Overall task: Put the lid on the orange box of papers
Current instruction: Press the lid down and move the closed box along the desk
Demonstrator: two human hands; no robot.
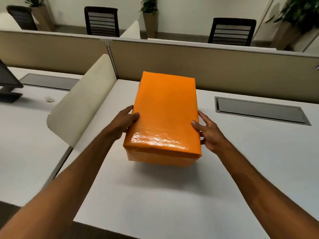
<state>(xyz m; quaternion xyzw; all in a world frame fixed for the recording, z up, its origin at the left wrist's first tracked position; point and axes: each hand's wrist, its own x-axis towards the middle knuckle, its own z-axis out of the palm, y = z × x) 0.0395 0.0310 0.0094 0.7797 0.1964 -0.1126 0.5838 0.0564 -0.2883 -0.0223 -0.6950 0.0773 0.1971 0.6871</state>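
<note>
While the orange lid (165,111) sits on the orange box (160,158) in the middle of the white desk (155,195), I see nothing crowding it: a cream divider (82,104) stands to its left, a grey cable hatch (260,110) lies to the right, and the beige partition (215,66) runs behind. My left hand (124,122) and right hand (209,133) clasp the lid's long sides, thumbs on top, arms stretched forward.

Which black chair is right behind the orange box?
The right chair, beyond the divider, most nearly lines up behind the orange box. The other two chairs sit farther left.
</note>
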